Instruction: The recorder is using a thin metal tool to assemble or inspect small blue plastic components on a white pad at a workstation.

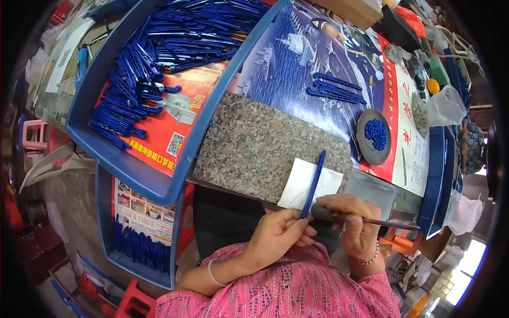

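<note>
Blue tray (143, 178) heaped, one slim blue piece (314, 185) in the fingers

The tray is the biggest thing here, beyond and to the left of the left hand's (280, 233) fingers, with a deep spread of blue pieces (201, 32) in it. A picture poster (289, 79) lies farther out, and a speckled granite slab (254, 138) sits just beyond both sets of fingers. A smaller tray (103, 212), well left of them and lower, holds more blue pieces.

The left thumb and fingertips are together, pinching the near end of the slim piece, which slants away from them across a white pad (291, 188) on the slab's near edge. The right hand (354, 227), just beside, has its fingers closed around a thin metallic tool (395, 224); the working end is poorly shown, so whether it touches the piece is unclear.

Beyond the right fingers stands a round dish (375, 158), and four blue pieces (336, 87) lie on the poster past it. Smallest are the blue beads (375, 134) in that dish.

As a judgement, the held piece looks mid-work and plenty of beads remain unused. Which batch is finished and which is waiting cannot be told.
</note>
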`<state>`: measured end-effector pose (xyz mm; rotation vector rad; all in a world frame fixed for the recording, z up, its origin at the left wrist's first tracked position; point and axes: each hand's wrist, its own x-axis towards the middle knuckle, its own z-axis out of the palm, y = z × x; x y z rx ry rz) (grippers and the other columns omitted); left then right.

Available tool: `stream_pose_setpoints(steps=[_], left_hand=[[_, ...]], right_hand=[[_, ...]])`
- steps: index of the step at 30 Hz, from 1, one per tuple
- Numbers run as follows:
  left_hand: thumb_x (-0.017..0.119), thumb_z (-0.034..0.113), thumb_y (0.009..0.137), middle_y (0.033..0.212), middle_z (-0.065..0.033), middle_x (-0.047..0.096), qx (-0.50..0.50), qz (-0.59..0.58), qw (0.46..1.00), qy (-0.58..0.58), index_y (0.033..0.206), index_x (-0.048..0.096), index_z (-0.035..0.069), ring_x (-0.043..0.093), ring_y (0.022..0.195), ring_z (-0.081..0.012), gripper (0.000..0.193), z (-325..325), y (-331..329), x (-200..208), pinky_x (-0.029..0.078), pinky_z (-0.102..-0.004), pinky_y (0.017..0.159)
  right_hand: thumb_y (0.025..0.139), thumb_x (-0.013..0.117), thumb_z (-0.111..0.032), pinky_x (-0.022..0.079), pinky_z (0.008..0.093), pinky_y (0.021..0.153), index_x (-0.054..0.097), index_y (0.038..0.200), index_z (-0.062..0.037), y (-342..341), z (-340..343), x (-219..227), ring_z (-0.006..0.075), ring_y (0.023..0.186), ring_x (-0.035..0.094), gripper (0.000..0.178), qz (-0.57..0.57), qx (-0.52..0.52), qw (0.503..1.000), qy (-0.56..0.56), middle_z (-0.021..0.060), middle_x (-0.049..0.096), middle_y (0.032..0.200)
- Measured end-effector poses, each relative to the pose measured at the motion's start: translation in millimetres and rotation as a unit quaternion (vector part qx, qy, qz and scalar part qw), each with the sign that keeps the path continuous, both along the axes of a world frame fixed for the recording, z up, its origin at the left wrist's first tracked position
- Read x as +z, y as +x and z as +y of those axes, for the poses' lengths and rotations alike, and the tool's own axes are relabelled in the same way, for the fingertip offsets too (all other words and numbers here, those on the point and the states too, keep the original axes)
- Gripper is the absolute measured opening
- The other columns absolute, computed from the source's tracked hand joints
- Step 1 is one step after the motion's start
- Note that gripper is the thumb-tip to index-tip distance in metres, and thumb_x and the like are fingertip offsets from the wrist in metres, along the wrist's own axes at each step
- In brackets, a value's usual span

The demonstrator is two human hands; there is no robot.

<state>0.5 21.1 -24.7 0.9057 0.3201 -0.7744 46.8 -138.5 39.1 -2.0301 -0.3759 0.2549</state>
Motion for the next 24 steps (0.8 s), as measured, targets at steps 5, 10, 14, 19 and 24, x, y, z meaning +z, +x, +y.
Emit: stream_pose_setpoints(steps=[5, 10, 14, 19, 24], left_hand=[[0.044, 0.008, 0.093, 0.087, -0.0151, 0.064, -0.005, 0.002, 1.000, 0.002, 0.104, 0.052, -0.009, 0.066, 0.076, -0.0190, 0.022, -1, 2, -1, 0.054, -0.0252, 0.067], [0.046, 0.009, 0.092, 0.083, -0.0110, 0.064, -0.001, 0.007, 1.000, -0.005, 0.101, 0.054, -0.008, 0.064, 0.073, -0.0140, 0.021, 0, 4, 9, 0.052, -0.0229, 0.064], [0.047, 0.012, 0.092, 0.084, -0.0114, 0.065, 0.022, -0.039, 0.999, 0.013, 0.094, 0.056, -0.006, 0.064, 0.071, -0.0138, 0.020, -3, 6, 0, 0.053, -0.0233, 0.063], [0.047, 0.012, 0.092, 0.082, -0.0109, 0.065, 0.020, -0.003, 1.000, -0.010, 0.092, 0.056, -0.006, 0.064, 0.070, -0.0136, 0.020, -1, -2, -1, 0.053, -0.0231, 0.063], [0.047, 0.011, 0.092, 0.082, -0.0107, 0.064, 0.011, 0.002, 1.000, -0.008, 0.099, 0.056, -0.006, 0.065, 0.071, -0.0145, 0.020, -2, 3, 2, 0.053, -0.0227, 0.063]], right_hand=[[0.092, 0.040, -0.042, 0.041, 0.0209, 0.044, 0.057, 0.081, 0.0008, -2, -5, 7, 0.0114, 0.050, 0.053, 0.047, -0.034, -0.067, 0.997, 0.025, 0.0168, 0.065, 0.082], [0.087, 0.050, -0.030, 0.044, 0.0255, 0.048, 0.059, 0.087, -0.0031, -10, -13, 30, 0.0167, 0.053, 0.056, 0.029, -0.282, 0.026, 0.953, -0.107, 0.0120, 0.063, 0.078], [0.090, 0.043, -0.028, 0.049, 0.0330, 0.055, 0.058, 0.090, -0.0057, 23, 3, 0, 0.0268, 0.060, 0.061, 0.027, -0.078, 0.154, 0.983, -0.061, 0.0135, 0.062, 0.079], [0.093, 0.039, -0.033, 0.049, 0.0298, 0.055, 0.057, 0.086, -0.0032, 12, 5, 2, 0.0248, 0.059, 0.062, 0.036, -0.053, 0.112, 0.990, -0.060, 0.0160, 0.064, 0.082], [0.093, 0.038, -0.039, 0.044, 0.0252, 0.048, 0.058, 0.083, -0.0013, -1, 0, 2, 0.0154, 0.052, 0.056, 0.044, -0.063, 0.007, 0.998, -0.016, 0.0159, 0.066, 0.084]])
